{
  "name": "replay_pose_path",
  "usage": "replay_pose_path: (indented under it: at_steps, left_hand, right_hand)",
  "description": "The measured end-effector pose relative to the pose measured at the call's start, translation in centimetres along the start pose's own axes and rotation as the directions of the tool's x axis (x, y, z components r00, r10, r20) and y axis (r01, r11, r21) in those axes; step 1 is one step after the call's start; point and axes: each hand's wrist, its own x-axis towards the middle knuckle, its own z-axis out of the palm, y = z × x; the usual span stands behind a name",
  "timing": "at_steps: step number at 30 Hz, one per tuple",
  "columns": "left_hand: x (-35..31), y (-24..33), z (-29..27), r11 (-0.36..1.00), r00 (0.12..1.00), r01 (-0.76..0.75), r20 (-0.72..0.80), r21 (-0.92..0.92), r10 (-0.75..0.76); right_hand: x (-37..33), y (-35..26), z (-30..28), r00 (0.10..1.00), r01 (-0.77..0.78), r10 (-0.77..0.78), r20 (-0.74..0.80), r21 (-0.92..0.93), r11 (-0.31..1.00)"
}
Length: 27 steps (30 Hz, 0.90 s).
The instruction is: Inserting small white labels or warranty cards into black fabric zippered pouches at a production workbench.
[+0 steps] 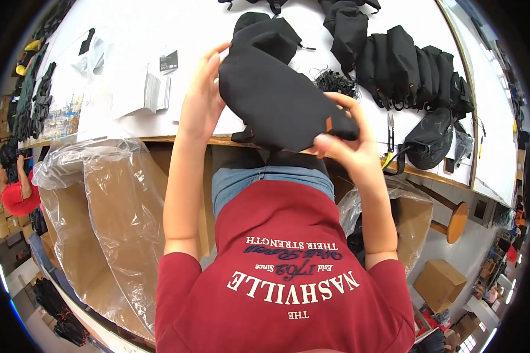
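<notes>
A black fabric bag (pixel 277 94) with a small orange tab is held up at the table's near edge, tilted down to the right. My left hand (pixel 207 85) holds its left end, the fingers partly behind it. At the lower right end, near the orange tab, my right hand (pixel 353 132) grips the bag between thumb and fingers. Just behind it lies another black bag (pixel 268 29) on the white table (pixel 200 17). A heap of black cords (pixel 337 82) lies beyond my right hand.
To the right stands a row of black bags (pixel 403 67), with scissors (pixel 390 132) and a strapped black bag (pixel 431 138) nearer the edge. White cards (pixel 155 92) lie at left. Plastic-lined cartons (pixel 109 206) stand below the table, with a wooden stool (pixel 457 222) at right.
</notes>
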Motion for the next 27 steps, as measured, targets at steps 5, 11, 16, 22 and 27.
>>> replay_pose_path:
  at_steps: [5,11,16,22,27]
  left_hand:
    - [-3.7,0.2,-0.9,0.693,0.950,-0.310,0.248,0.651,0.191]
    - [-5.8,-1.2,-1.8,0.826,0.989,-0.145,0.092,0.545,0.113]
    - [-6.3,-3.7,-1.9,0.900,1.000,0.023,-0.025,0.435,-0.013]
    - [-7.1,-4.3,-1.5,0.920,0.997,0.052,0.026,0.389,-0.068]
    - [-7.5,-5.9,-2.0,0.918,0.997,-0.015,0.076,0.397,-0.016]
  right_hand:
    - [1.0,3.0,-4.7,0.981,-0.171,0.193,0.008,0.508,0.844]
    - [0.6,5.9,-5.0,0.936,-0.248,0.238,-0.258,-0.007,0.969]
    - [0.8,3.5,-3.1,0.932,0.294,-0.358,-0.059,-0.455,0.841]
    - [0.7,3.6,-2.9,0.925,0.300,-0.379,-0.035,-0.545,0.783]
    - [0.3,3.4,-2.8,0.932,0.274,-0.360,-0.042,-0.570,0.775]
